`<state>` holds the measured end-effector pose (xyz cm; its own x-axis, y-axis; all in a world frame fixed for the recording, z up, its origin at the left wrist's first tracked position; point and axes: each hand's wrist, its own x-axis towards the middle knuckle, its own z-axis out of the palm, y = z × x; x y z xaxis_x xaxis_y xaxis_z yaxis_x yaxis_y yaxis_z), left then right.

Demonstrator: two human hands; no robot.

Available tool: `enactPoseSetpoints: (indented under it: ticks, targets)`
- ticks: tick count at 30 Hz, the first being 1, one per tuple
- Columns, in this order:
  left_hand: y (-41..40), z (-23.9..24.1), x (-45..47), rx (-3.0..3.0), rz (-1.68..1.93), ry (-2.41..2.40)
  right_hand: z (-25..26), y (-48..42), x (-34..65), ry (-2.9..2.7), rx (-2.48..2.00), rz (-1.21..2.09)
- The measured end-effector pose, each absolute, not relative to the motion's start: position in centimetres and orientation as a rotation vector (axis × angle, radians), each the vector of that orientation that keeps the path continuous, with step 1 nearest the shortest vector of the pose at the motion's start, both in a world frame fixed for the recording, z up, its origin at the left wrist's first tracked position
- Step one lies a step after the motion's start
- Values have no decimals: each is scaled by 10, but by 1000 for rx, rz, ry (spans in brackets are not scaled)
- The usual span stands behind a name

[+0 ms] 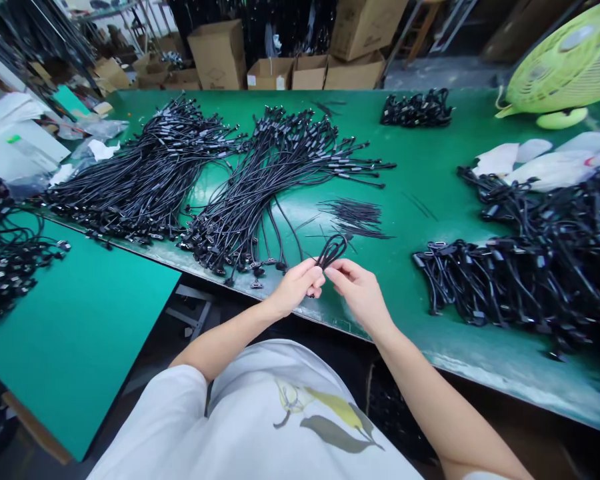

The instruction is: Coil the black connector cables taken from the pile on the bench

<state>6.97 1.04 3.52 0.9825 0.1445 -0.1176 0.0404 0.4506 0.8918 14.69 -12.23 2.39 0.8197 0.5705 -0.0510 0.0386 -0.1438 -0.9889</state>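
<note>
Near the front edge of the green table, my left hand and my right hand meet, both pinched on one short black cable folded into a small loop that sticks up above my fingers. Just beyond my hands lies a small heap of thin black ties. Left of my hands a big fan of loose black cables spreads across the table, connectors toward me. To my right sits a pile of coiled, bundled cables.
A second fan of cables lies farther left, and another cable pile on a lower green table. A small bundle heap rests at the back. A green fan, white bags and cardboard boxes surround the workspace.
</note>
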Motion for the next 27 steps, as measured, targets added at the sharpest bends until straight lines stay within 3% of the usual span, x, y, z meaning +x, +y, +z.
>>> enactPoseSetpoints:
  ticks: [4,7,11,22,27]
  targets:
    - [15,31,71,1340,157,235,32,-120,145,-962,-1937,135]
    - [19,32,69,1750,216,225,39,-124,147,-1423,-2133,-448]
    - [20,31,70,1942,203,169,48,-127,157,-1920,-1986,-973]
    - [22,33,73,1343,-190,255,78,-124,155,-2321,-2343,-951]
    - [22,39,73,1287,-237,285,73,-119,148,-2525,-2258,-942]
